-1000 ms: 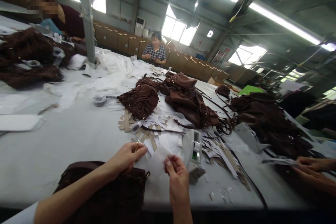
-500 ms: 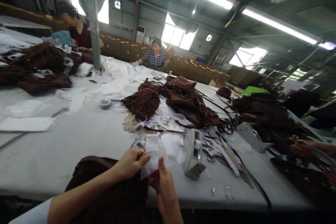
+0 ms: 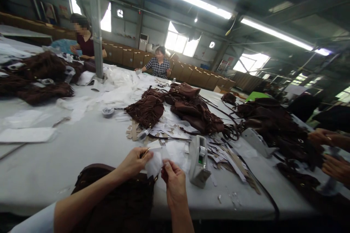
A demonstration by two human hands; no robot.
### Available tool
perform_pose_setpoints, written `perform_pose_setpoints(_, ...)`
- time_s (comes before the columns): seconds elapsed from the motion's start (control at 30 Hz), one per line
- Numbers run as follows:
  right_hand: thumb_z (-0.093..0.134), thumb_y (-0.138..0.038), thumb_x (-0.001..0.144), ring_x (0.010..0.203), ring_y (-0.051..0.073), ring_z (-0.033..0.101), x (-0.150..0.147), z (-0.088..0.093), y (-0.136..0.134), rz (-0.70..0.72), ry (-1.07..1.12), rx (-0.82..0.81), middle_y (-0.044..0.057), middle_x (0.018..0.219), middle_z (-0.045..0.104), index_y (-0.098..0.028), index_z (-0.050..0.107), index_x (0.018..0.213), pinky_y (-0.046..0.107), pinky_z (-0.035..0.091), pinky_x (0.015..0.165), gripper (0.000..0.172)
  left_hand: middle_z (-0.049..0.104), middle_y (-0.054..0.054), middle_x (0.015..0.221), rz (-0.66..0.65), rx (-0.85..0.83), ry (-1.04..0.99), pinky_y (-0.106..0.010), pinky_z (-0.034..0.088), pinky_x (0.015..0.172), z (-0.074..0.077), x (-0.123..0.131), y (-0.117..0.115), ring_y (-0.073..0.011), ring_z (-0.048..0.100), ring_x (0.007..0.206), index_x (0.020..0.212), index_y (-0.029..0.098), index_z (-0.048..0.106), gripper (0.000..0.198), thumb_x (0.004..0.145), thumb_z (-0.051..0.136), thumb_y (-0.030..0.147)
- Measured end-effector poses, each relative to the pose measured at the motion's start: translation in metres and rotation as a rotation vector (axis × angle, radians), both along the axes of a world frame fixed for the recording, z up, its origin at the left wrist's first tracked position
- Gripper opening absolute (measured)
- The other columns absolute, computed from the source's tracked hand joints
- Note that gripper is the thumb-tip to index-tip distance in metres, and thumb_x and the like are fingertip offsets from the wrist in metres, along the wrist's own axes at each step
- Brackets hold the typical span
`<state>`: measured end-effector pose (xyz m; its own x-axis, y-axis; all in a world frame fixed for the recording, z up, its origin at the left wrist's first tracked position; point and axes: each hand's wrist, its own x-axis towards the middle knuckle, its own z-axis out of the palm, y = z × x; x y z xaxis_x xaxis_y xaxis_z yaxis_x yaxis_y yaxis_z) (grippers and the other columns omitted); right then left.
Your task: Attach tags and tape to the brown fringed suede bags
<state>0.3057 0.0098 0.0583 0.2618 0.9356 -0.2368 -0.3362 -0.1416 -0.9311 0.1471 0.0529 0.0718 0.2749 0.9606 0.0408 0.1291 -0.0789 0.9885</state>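
1. Left hand [image 3: 136,160], the person's own: fingers closed in a pinch on a small, slim gold-coloured metal piece [image 3: 146,152]; whether they also grip the sheet beside it, cannot tell.
2. Right hand [image 3: 173,180]: thumb and fingertips brought together on a thin, translucent white sheet [image 3: 153,164] – a light pinch, apparently because so flimsy a material would crumple in a fist.
3. The sheet: raised between both hands above the table's near edge, probably so it stays clear of the loose scraps.
4. Dark brown soft bag [image 3: 117,200]: under the left forearm at the near edge of the white-topped table [image 3: 49,178], seemingly placed there for easy reach.
5. Grey tape dispenser with a green inner part [image 3: 198,167]: upright just beyond the right hand – presumably kept close for convenience.
6. Flat white and tan paper strips [image 3: 232,164]: strewn right of the dispenser.
7. Heap of brown leather fringed bags [image 3: 191,111]: mid-table, beyond the strips, perhaps pushed back to leave working room.
8. Co-worker's hands [image 3: 333,164]: at the table's right end; their grip is too blurred to tell.
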Motion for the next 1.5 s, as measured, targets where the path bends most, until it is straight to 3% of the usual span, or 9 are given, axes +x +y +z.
perform_pose_setpoints(0.13,0.07,-0.055,0.06,0.052,0.013,0.053,0.031,0.003,0.027,-0.156,-0.248,0.036,0.003,0.065,0.064,-0.014,0.068,0.08,0.025,0.042,0.051,0.046,0.035,0.008,0.043,0.227,-0.081,-0.022,-0.021,0.023,0.041,0.012,-0.005,0.008,-0.0088,0.028,0.04,0.06,0.018,0.05,0.04,0.071,0.058,0.057)
perform_pose_setpoints(0.3,0.075,-0.045,0.056,0.069,0.022,0.057,0.073,0.013,0.036,-0.361,-0.475,0.076,0.004,0.063,0.063,-0.019,0.068,0.076,0.03,0.038,0.064,0.034,0.03,0.008,0.042,0.18,-0.09,-0.017,-0.022,0.021,0.042,0.009,-0.009,0.01,-0.0079,0.025,0.039,0.056,0.02,0.043,0.043,0.071,0.059,0.057)
perform_pose_setpoints(0.4,0.07,-0.054,0.063,0.07,0.022,0.056,0.059,0.01,0.02,-0.279,-0.605,0.072,0.007,0.065,0.065,-0.02,0.068,0.062,0.03,0.038,0.067,0.034,0.028,0.008,0.047,0.146,-0.039,-0.003,-0.022,0.021,0.045,-0.001,-0.005,0.009,-0.0076,0.024,0.044,0.054,0.02,0.036,0.048,0.075,0.054,0.059)
perform_pose_setpoints(0.57,0.056,-0.068,0.072,0.061,0.016,0.056,-0.001,-0.004,0.002,0.205,-0.132,-0.059,0.006,0.067,0.065,-0.014,0.07,0.073,0.025,0.04,0.054,0.056,0.034,0.005,0.054,-0.056,0.077,0.122,-0.022,0.023,0.05,-0.003,0.002,0.0,-0.0089,0.029,0.052,0.057,0.017,0.043,0.047,0.081,0.049,0.057)
perform_pose_setpoints(0.77,0.081,-0.041,0.058,0.047,0.005,0.042,-0.022,0.0,0.005,0.124,0.204,-0.048,-0.005,0.05,0.051,-0.013,0.066,0.064,0.017,0.033,0.046,0.032,0.029,0.006,0.054,-0.096,-0.012,0.102,-0.022,0.022,0.048,-0.009,-0.002,-0.002,-0.0084,0.026,0.051,0.057,0.018,0.038,0.048,0.08,0.05,0.059)
perform_pose_setpoints(0.9,0.083,-0.037,0.055,0.049,0.007,0.049,-0.025,0.004,0.003,0.044,0.271,-0.094,-0.003,0.052,0.057,-0.013,0.065,0.061,0.018,0.038,0.046,0.031,0.028,0.009,0.048,-0.025,-0.145,0.001,-0.022,0.019,0.045,-0.01,-0.002,-0.002,-0.0069,0.023,0.045,0.056,0.02,0.034,0.052,0.073,0.055,0.064)
perform_pose_setpoints(1.17,0.086,-0.036,0.052,0.057,0.014,0.062,-0.018,0.007,0.0,-0.089,0.363,-0.098,0.003,0.069,0.069,-0.015,0.067,0.073,0.023,0.048,0.05,0.035,0.048,0.003,0.065,-0.113,-0.397,-0.25,-0.022,0.035,0.052,0.014,-0.028,0.009,-0.0107,0.043,0.054,0.095,0.013,0.057,0.059,0.083,0.034,0.067)
perform_pose_setpoints(1.37,0.084,-0.032,0.058,0.063,0.011,0.064,-0.022,0.017,0.007,-0.052,0.406,-0.07,0.0,0.076,0.07,-0.019,0.067,0.077,0.021,0.051,0.057,0.029,0.057,-0.002,0.072,-0.126,0.092,0.096,-0.023,0.041,0.065,0.072,-0.074,0.02,-0.0151,0.052,0.069,0.077,0.016,0.061,0.038,0.082,0.053,0.053)
perform_pose_setpoints(1.5,0.088,-0.031,0.051,0.062,0.01,0.062,-0.034,0.025,0.014,-0.084,0.462,-0.052,-0.002,0.074,0.07,-0.019,0.069,0.075,0.02,0.05,0.057,0.033,0.051,0.002,0.058,-0.164,0.163,0.321,-0.019,0.034,0.052,0.092,-0.093,0.011,-0.0111,0.045,0.052,0.071,0.017,0.061,0.034,0.085,0.051,0.047)
